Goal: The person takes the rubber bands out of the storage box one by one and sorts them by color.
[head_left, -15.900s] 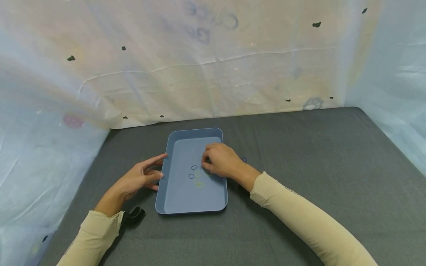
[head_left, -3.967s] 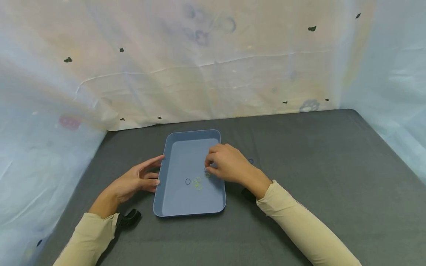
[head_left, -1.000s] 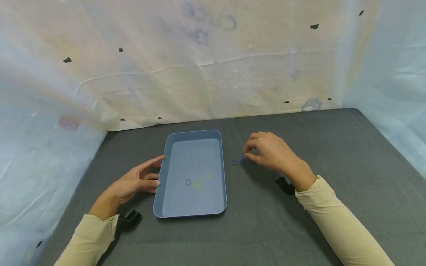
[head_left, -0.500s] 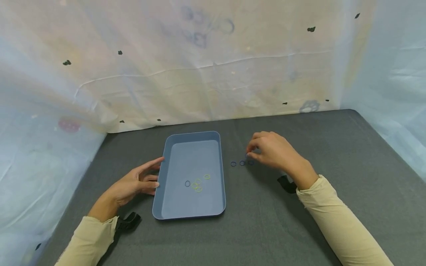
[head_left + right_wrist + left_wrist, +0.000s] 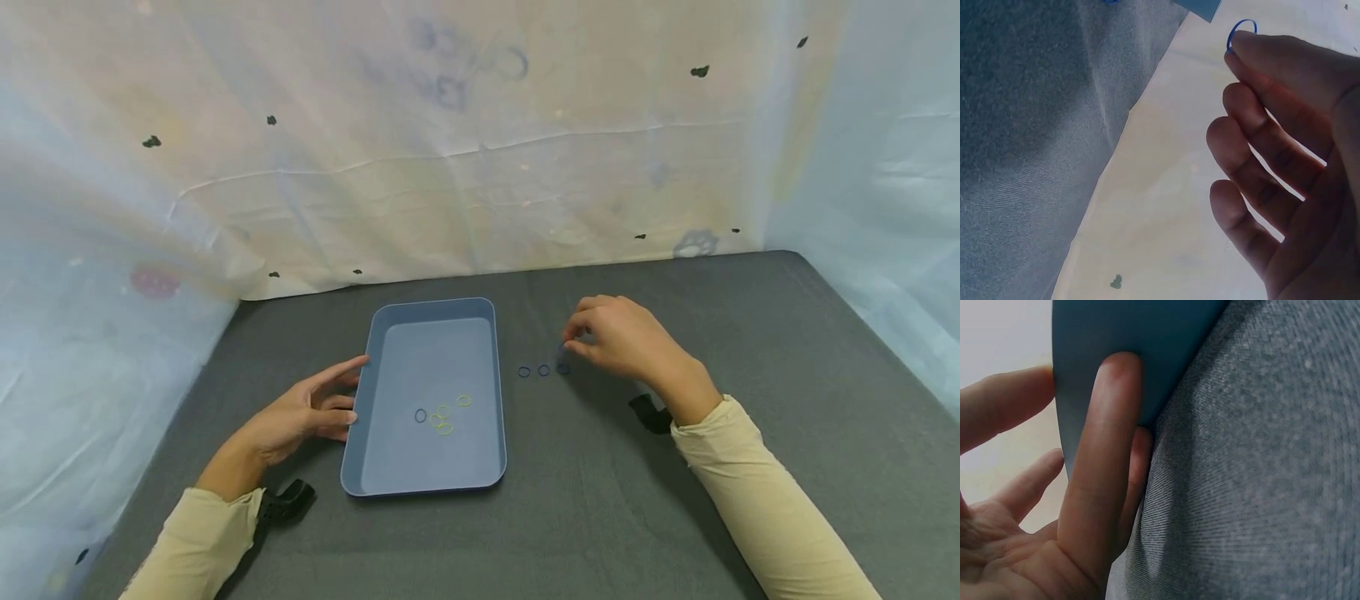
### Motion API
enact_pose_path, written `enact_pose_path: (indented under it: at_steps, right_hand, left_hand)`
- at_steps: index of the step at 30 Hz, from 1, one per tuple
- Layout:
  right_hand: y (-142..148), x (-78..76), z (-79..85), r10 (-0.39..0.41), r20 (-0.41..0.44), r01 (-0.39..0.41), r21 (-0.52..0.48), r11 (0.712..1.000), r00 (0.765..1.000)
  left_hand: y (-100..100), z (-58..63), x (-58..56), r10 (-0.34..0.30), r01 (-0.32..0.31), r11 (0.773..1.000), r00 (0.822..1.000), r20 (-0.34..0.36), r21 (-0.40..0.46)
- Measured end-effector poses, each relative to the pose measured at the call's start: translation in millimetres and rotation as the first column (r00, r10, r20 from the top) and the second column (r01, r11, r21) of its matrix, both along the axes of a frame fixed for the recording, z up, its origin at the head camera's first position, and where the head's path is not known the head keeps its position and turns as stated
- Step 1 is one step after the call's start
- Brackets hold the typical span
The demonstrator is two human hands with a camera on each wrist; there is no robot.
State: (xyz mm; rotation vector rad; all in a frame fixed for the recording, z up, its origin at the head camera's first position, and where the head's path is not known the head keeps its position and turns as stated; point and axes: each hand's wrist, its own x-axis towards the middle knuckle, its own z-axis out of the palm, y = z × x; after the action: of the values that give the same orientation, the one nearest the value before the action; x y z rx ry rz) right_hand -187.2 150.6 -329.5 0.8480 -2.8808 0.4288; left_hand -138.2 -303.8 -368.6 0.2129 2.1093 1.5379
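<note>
Lower the held blue ring (image 5: 1237, 24) flat before releasing — it is pinched in the right grip (image 5: 626, 337), just above the surface (image 5: 600, 492). The left grip (image 5: 300, 415), loosely spread against the tray (image 5: 435, 354), should steady it. Count: three blue rings (image 5: 543, 370) beside the tray; inside, one blue ring (image 5: 421, 415) and four yellow-green rings (image 5: 445, 429).

And there's the right hand (image 5: 618, 333), sliced by its wrist view's right edge, part of its pinched blue ring (image 5: 1241, 22) covered, only a corner of the blue tray (image 5: 1202, 7) peeking in up top, while in the head view the yellow rings (image 5: 442, 420) are too small to tell if any interlock.
</note>
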Motion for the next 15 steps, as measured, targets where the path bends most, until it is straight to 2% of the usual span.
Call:
enact_pose_path:
  at_steps: [15]
  right_hand:
    - [3.2,-2.5,-2.8,-0.002,0.017,0.001,0.04,0.999,1.0]
  left_hand:
    - [0.3,0.2,1.1,0.0,0.0,1.0,1.0,-0.002,0.006]
